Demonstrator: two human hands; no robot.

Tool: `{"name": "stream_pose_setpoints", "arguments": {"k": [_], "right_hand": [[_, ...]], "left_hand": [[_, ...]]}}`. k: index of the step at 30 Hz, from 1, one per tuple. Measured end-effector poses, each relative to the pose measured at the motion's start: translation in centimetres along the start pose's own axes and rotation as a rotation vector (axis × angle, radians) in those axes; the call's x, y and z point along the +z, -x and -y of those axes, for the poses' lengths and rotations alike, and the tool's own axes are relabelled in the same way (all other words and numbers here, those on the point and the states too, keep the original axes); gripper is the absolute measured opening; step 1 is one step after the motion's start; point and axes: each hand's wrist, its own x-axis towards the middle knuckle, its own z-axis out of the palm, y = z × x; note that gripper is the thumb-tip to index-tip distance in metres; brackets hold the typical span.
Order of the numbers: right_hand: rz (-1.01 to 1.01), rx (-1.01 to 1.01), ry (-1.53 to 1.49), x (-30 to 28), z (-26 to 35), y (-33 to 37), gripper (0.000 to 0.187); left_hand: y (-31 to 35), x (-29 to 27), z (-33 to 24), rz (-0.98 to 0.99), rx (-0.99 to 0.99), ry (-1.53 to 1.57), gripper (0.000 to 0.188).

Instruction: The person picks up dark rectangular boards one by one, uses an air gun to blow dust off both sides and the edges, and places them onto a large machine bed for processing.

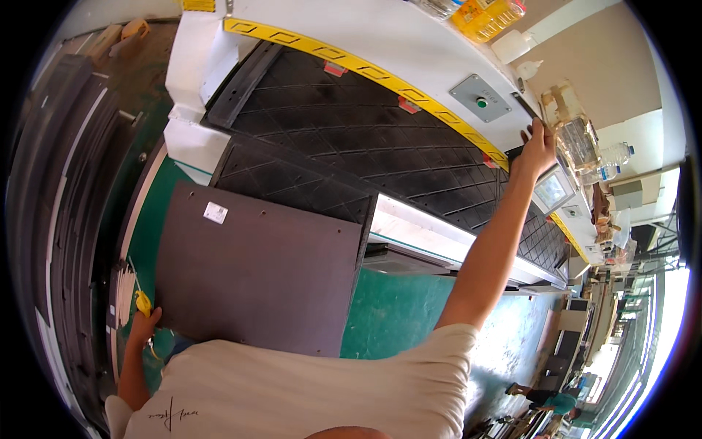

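My right arm stretches across to the white machine (417, 66). My right hand (537, 150) touches its front beside a small screen (553, 190), fingers bent and partly apart; what lies under the fingertips is hidden. My left hand (146, 325) is low at the left, closed around a small yellow tool (144, 302) with a thin strand by it, too small to name surely. Next to that hand is a dark brown flat panel (256, 274) with small holes and a white label (215, 213), its far edge at the machine's dark opening (322, 110).
A yellow strip (373, 72) edges the machine's opening, and a green button (482, 102) sits on a metal plate. Bottles (486, 18) stand on top. Dark boards (73, 183) are stacked at the left. Another person (559, 404) is far off at the lower right.
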Motion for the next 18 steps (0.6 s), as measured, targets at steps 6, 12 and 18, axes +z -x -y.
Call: {"name": "stream_pose_setpoints", "arguments": {"k": [6, 12, 18], "right_hand": [[0.281, 0.523, -0.704, 4.3, -0.6, 15.2, 0.017], [0.358, 1.214, -0.604, 8.6, -11.0, 39.2, 0.013], [0.886, 0.994, -0.152, 19.9, 0.5, 57.3, 0.062]], "left_hand": [[-0.3, -0.8, 0.8, 0.025, 0.069, -0.046, 0.048], [-1.9, -3.2, 0.0, 0.265, 0.035, -0.033, 0.05], [-2.4, -3.7, 1.8, 0.429, 0.185, 0.178, 0.047]]}}
